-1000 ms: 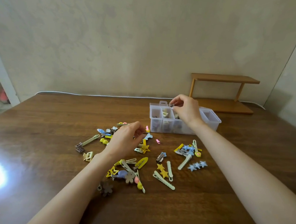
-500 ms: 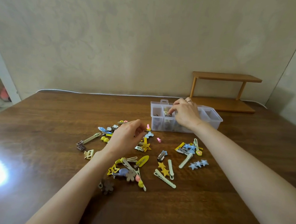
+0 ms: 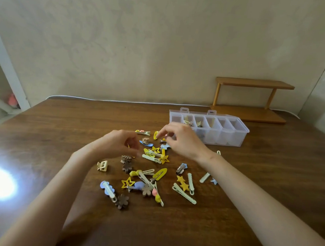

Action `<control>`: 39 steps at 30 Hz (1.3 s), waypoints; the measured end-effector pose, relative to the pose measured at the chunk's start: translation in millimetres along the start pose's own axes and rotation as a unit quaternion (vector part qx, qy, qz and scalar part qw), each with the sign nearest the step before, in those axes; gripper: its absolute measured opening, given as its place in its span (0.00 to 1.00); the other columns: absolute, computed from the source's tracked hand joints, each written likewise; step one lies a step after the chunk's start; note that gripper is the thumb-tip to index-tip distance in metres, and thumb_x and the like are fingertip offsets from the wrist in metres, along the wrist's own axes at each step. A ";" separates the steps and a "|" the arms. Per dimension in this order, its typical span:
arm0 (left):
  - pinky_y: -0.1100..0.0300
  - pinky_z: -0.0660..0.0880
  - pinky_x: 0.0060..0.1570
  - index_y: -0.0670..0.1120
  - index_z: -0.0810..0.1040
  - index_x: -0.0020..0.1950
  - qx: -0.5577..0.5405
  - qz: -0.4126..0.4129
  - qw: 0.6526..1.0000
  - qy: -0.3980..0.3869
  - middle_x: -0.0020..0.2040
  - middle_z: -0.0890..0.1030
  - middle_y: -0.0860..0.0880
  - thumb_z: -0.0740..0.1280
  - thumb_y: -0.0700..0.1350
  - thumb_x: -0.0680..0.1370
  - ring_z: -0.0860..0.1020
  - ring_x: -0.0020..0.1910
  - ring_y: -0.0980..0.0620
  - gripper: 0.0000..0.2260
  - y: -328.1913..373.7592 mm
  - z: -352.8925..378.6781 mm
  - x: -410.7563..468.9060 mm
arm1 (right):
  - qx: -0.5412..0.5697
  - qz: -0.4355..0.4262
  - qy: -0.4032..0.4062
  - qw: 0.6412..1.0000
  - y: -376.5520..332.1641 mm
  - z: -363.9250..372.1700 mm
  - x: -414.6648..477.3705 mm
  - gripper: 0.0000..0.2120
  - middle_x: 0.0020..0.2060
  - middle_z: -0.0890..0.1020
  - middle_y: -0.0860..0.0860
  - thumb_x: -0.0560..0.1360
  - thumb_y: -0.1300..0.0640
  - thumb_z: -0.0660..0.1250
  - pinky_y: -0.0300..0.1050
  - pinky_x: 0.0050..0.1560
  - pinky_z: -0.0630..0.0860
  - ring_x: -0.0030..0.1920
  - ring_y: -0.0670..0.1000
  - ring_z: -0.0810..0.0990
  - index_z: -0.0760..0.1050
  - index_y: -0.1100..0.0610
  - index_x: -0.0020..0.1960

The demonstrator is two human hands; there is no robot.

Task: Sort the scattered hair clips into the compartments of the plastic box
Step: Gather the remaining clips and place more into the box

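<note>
The hair clips are spread over the brown table, and both hands are held low over the far side of the heap. Stars, flowers and long thin clips can be seen, in yellow, blue, brown and cream. The left hand is curled in, with the fingers bent toward the palm. A thin yellow bit is seen by its fingertips, but it cannot be told if anything is gripped. The right hand is bent too, with the thumb and first finger brought close together. The tip of the first finger is at a small yellow clip, and it cannot be told if that clip is pinched or only touched. The plastic box is set on the table just behind the right hand, well to the right. It is clear and split into a row of compartments, and a few clips are seen in the ones near its left end. A wooden shelf is placed behind the box by the wall.
</note>
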State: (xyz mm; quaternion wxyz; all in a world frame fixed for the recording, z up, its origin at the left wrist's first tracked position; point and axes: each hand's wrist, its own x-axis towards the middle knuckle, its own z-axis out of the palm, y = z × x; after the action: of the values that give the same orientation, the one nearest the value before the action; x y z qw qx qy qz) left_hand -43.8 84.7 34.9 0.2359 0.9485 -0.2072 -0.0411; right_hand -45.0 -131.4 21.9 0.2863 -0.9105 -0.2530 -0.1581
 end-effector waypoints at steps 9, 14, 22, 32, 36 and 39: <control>0.71 0.68 0.39 0.51 0.78 0.50 0.061 0.019 0.989 -0.130 0.48 0.76 0.55 0.75 0.44 0.68 0.72 0.44 0.61 0.12 -14.8 1.9 -14.0 | 0.054 0.001 -0.048 0.997 -13.8 18.1 -9.8 0.14 0.46 0.82 0.48 0.74 0.67 0.61 0.45 0.49 0.77 0.48 0.45 0.79 0.82 0.54 0.47; 0.67 0.69 0.39 0.48 0.77 0.44 -0.008 0.027 1.000 0.011 0.42 0.79 0.52 0.76 0.45 0.68 0.74 0.40 0.56 0.09 -14.1 9.0 -3.3 | 0.122 0.025 -0.029 0.992 -14.8 21.6 -14.3 0.12 0.46 0.83 0.49 0.74 0.67 0.63 0.29 0.43 0.72 0.46 0.43 0.80 0.81 0.56 0.51; 0.61 0.76 0.39 0.45 0.77 0.48 -0.262 0.011 0.960 0.095 0.40 0.83 0.48 0.73 0.48 0.70 0.81 0.39 0.55 0.11 18.0 18.5 15.3 | 0.165 0.034 0.031 0.985 -11.1 22.4 -15.5 0.16 0.46 0.79 0.50 0.70 0.61 0.73 0.34 0.40 0.74 0.39 0.42 0.76 0.75 0.53 0.55; 0.70 0.71 0.34 0.45 0.79 0.47 -0.199 0.056 0.970 0.126 0.37 0.82 0.52 0.69 0.46 0.74 0.77 0.32 0.63 0.05 17.8 43.2 14.3 | 0.108 0.039 0.053 0.992 4.2 22.6 -21.2 0.09 0.40 0.79 0.48 0.70 0.55 0.74 0.38 0.40 0.74 0.38 0.44 0.76 0.77 0.56 0.45; 0.71 0.73 0.35 0.46 0.78 0.47 -0.211 0.048 0.957 0.194 0.40 0.83 0.50 0.68 0.42 0.75 0.80 0.38 0.57 0.02 17.4 40.4 11.2 | 0.054 0.111 0.168 0.978 17.7 1.4 -13.2 0.06 0.39 0.79 0.47 0.72 0.53 0.71 0.38 0.38 0.74 0.39 0.45 0.76 0.76 0.54 0.45; 0.72 0.72 0.36 0.44 0.78 0.48 -0.189 0.046 0.958 0.209 0.40 0.82 0.50 0.68 0.41 0.75 0.79 0.39 0.57 0.03 13.8 35.8 10.5 | -0.012 0.200 0.261 0.944 45.3 -27.4 -3.4 0.05 0.41 0.79 0.47 0.74 0.53 0.69 0.35 0.32 0.66 0.40 0.46 0.74 0.77 0.54 0.47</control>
State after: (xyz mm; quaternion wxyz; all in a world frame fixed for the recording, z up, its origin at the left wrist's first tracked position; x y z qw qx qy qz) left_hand -45.6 53.9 9.8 0.4503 0.8636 -0.1849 0.1311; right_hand -26.7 -181.3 22.0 0.3570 -0.8726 0.0199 -0.3328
